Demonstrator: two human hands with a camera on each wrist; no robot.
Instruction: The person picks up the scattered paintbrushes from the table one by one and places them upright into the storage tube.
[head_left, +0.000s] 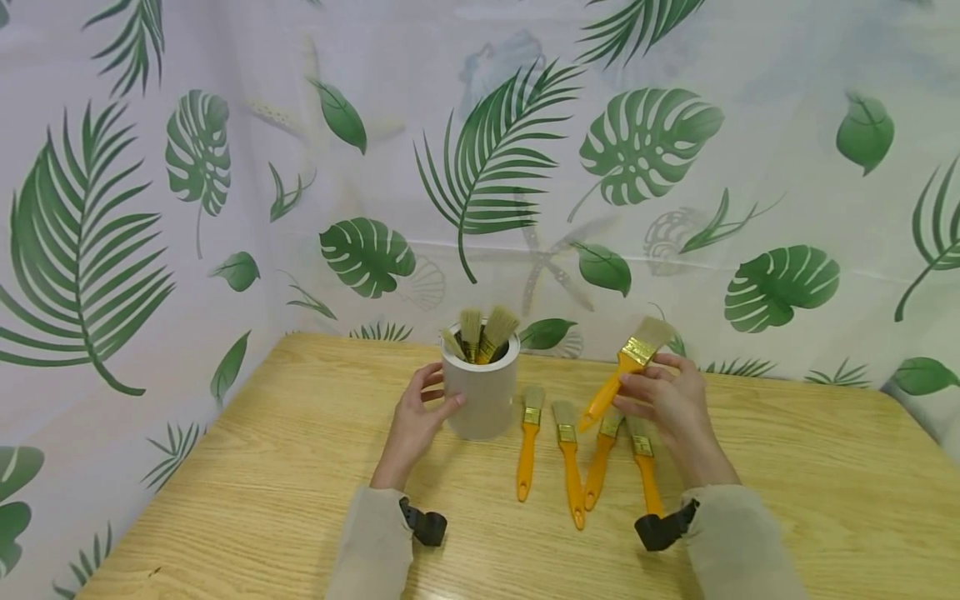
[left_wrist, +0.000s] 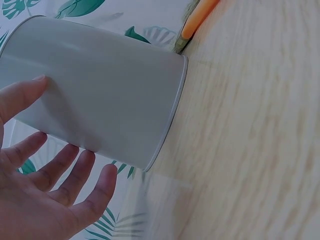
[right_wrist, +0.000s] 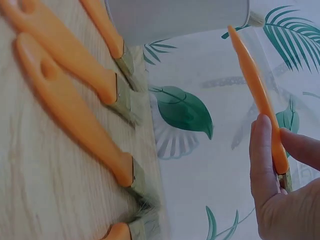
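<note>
A white can (head_left: 482,396) stands upright on the table with several paintbrushes (head_left: 480,329) in it, bristles up. My left hand (head_left: 417,425) holds the can from its left side; in the left wrist view the thumb lies against its wall (left_wrist: 105,90), fingertips along the lower edge. My right hand (head_left: 675,402) pinches a paintbrush (head_left: 624,367) between thumb and fingers, above the table and right of the can. This brush is tilted, with pale bristles up, a gold ferrule and its orange handle (right_wrist: 255,82) pointing down toward the can.
Several more orange-handled paintbrushes (head_left: 570,475) lie on the wooden table (head_left: 300,467) right of the can, bristles toward the back. Two handles touch or nearly touch at their ends. Behind the table hangs a leaf-printed cloth (head_left: 480,167). Black cameras (head_left: 427,527) sit on both wrists.
</note>
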